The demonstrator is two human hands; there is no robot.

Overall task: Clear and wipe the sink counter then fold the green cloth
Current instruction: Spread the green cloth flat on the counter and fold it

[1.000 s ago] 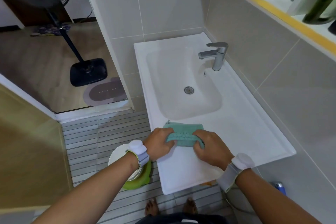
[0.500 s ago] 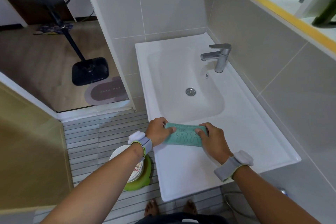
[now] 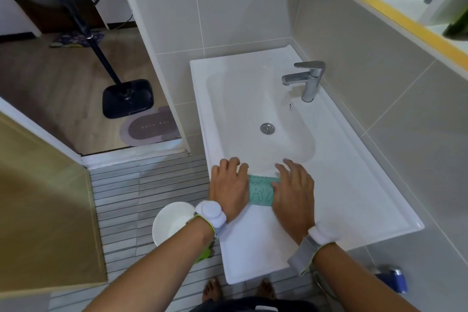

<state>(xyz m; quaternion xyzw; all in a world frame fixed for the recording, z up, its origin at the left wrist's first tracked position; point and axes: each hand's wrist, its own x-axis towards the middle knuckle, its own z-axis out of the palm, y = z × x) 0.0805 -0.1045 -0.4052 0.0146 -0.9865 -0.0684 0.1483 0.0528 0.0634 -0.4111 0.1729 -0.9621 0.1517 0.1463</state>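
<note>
The green cloth (image 3: 260, 190), folded small with a pale printed pattern on top, lies flat on the white sink counter (image 3: 354, 200) just in front of the basin. My left hand (image 3: 229, 189) presses flat on its left end, fingers spread toward the basin edge. My right hand (image 3: 293, 189) lies flat over its right end, fingers apart. Only a narrow middle strip of the cloth shows between the two hands.
The basin with its drain (image 3: 267, 128) and chrome faucet (image 3: 307, 80) lies beyond the hands. On the floor to the left stands a white bowl (image 3: 172, 221) on a green item. A fan base (image 3: 128, 97) and a bath mat (image 3: 149, 129) lie past the doorway. A blue object (image 3: 392, 278) sits low right.
Both hands went from gripping the cloth's ends to lying flat on it with fingers extended. The cloth now looks narrower and lies pressed on the counter.
</note>
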